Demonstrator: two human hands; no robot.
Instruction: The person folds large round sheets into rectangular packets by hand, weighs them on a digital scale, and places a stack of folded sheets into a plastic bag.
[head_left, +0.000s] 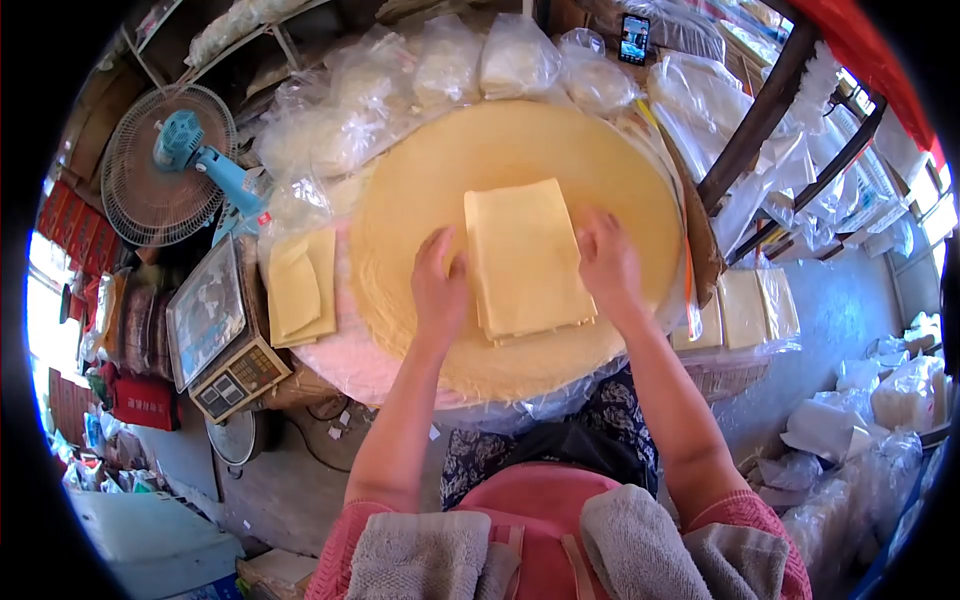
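A folded rectangular stack of thin yellow sheets [528, 265], which look like tofu skin, lies on a broad round pile of the same sheets [400, 230]. Just left of the folded stack is my left hand [440, 285], thumb and fingers apart, with nothing in it. My right hand [608, 260] is at the stack's right edge, its fingers loosely spread and a little blurred. Whether its fingertips touch the edge I cannot tell. More folded yellow sheets [302, 290] rest left of the round pile, with a smaller piece on top.
A weighing scale [240, 380] and a blue fan [185, 150] stand on the left. Filled clear plastic bags [445, 65] line the back, near a phone [634, 38]. Bagged yellow sheets [745, 308] sit at the right, below a dark wooden post [760, 115].
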